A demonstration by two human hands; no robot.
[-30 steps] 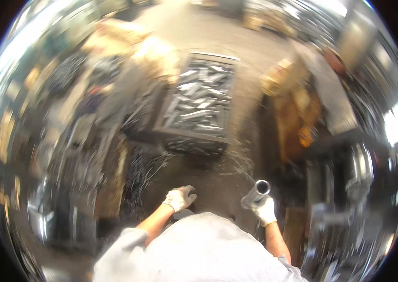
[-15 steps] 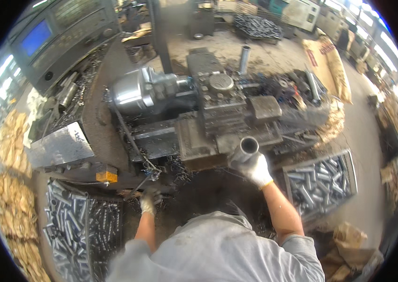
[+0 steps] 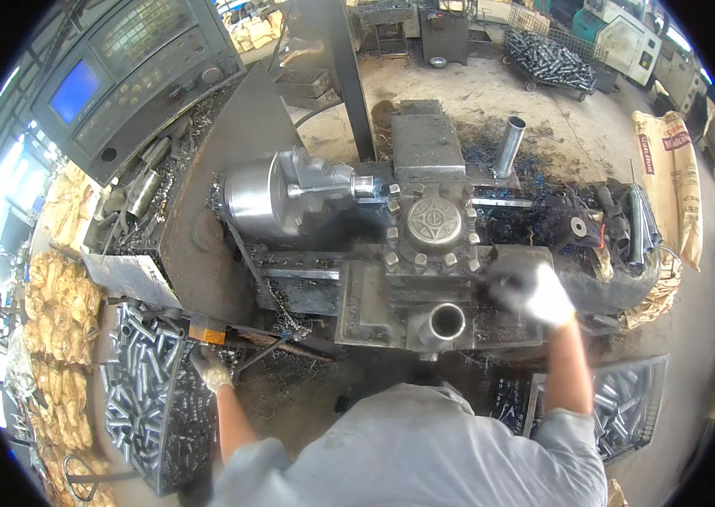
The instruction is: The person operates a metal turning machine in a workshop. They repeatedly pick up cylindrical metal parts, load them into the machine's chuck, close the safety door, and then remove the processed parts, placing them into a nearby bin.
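Observation:
My left hand [image 3: 212,370], in a soiled white glove, is low at the left beside a bin of metal tubes [image 3: 142,372]. Its fingers look stretched out, with nothing visible in them. My right hand [image 3: 541,296], gloved too, is over the right end of the lathe carriage; motion smears its fingers. Between my hands, a short metal tube [image 3: 443,325] stands on the carriage's near edge, open end up. Beyond it sits the square tool post [image 3: 435,224] ringed with bolts. A bright workpiece [image 3: 363,186] projects from the lathe chuck [image 3: 258,196], whose jaws look blurred.
A control panel [image 3: 74,93] with a blue screen rises at the left. Another tube bin [image 3: 628,401] is at the right. A taller tube [image 3: 509,148] stands behind the carriage. Metal shavings hang round a rod [image 3: 260,353]. A loaded cart [image 3: 551,59] stands farther back.
My right hand has let go of the tube, which now stands on the carriage, and moved right and forward. My left hand has moved left, away from the rod. The view has shifted.

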